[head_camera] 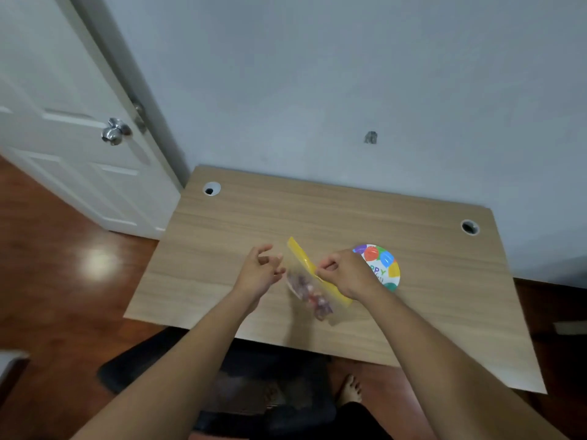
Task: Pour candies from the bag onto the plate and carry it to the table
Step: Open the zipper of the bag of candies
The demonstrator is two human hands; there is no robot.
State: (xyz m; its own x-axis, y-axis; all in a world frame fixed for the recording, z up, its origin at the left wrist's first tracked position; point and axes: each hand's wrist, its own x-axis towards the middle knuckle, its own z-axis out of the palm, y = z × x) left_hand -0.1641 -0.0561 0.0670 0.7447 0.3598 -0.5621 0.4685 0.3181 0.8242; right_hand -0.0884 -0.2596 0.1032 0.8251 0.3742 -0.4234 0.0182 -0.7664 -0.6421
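Observation:
A clear candy bag (309, 292) with a yellow zip strip is held above the middle of the wooden desk (428, 306); several wrapped candies sit in its lower part. My right hand (346, 273) pinches the yellow strip near its middle. My left hand (262, 269) is just left of the bag, fingers loosely curled and apart, close to the bag's edge; I cannot tell whether it touches it. A paper plate (386, 265) printed with coloured balloons lies on the desk right behind my right hand, which hides its left part.
The desk stands against a grey wall, with a cable hole at each back corner (211, 188) (469, 227). A white door (73, 128) with a metal knob is at the left. A dark chair (270, 392) and my bare foot (349, 390) are below the desk's front edge.

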